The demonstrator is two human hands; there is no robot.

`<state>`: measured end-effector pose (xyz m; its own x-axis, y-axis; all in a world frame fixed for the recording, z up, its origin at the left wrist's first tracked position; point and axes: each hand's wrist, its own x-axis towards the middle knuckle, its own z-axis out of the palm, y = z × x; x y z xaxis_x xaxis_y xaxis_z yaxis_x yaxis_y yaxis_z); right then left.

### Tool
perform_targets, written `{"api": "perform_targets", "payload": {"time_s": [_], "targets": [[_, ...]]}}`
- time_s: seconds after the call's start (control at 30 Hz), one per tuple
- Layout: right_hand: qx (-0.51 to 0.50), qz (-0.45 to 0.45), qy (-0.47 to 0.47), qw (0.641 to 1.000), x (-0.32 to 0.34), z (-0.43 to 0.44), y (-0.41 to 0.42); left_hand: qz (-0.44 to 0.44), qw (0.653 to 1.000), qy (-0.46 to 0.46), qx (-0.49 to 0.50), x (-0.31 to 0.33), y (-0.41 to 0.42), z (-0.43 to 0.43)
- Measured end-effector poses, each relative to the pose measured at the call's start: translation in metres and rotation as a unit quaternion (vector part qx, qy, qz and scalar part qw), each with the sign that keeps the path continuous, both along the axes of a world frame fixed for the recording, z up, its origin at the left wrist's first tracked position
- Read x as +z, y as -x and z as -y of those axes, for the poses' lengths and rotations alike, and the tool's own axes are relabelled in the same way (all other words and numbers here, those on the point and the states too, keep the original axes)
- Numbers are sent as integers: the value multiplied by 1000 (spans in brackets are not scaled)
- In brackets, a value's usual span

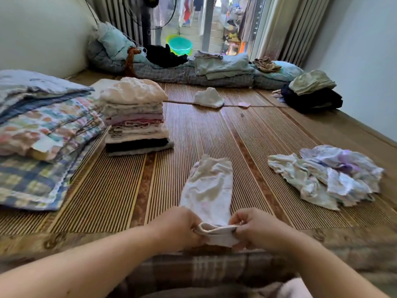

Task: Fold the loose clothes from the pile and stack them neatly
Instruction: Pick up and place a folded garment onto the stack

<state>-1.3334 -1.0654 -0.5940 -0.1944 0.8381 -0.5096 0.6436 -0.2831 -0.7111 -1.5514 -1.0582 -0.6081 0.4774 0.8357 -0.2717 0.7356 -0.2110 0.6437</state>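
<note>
step in hand: the fold of one small white garment (209,188); it looks only just begun, since the cloth lies at full length and is rumpled.
white garment: stretched out on the bamboo mat (247,136), running straight away from the person, its near hem lifted a little off the mat and doubled over between the two hands.
left hand (182,227): fingers curled tight round the left corner of the near hem, pinching the cloth.
right hand (255,230): clamped on the right corner of the same hem, thumb on top, level with the other hand.
folded stack (135,119): a tall, tidy tower of folded pieces, ahead and to the left, well apart from the garment.
loose pile (328,177): crumpled pale floral clothes on the mat to the right, not yet folded.
quilts (43,130): patterned bedding lying flat at the far left, beside the stack.
progress: i'd judge it well along, with the stack high and the pile small.
next move calls for: smoothing the cloth flat, then carrying the held hem forward to the far end with both corners kept level, so the edges meet squarely before it goes on the stack.
</note>
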Motion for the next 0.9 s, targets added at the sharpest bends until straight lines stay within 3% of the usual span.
{"api": "perform_targets", "payload": {"time_s": [0.17,0.3,0.37,0.43,0.57,0.7,0.83,0.9], "targets": [[-56,-30,-35,997,-1,-22,1,21,999,19,36,-1,-1,-19],[-198,-99,-115,968,-5,-48,9,94,988,-13,123,-1,-10,-56],[-222,-58,-179,957,-16,-53,9,84,983,-39,156,-12,-11,-69],[-177,9,-235,956,-32,-52,7,41,985,-72,153,-26,-8,-70],[6,92,-240,966,-73,-44,0,-43,994,-100,-17,-56,4,-66],[144,232,-286,918,-94,-50,0,-212,966,-113,-95,-74,15,-76],[164,269,-343,885,-92,-57,-1,-225,956,-167,-92,-70,16,-82],[119,177,-282,935,-82,-54,-5,-168,971,-162,-57,-61,16,-79]]}}
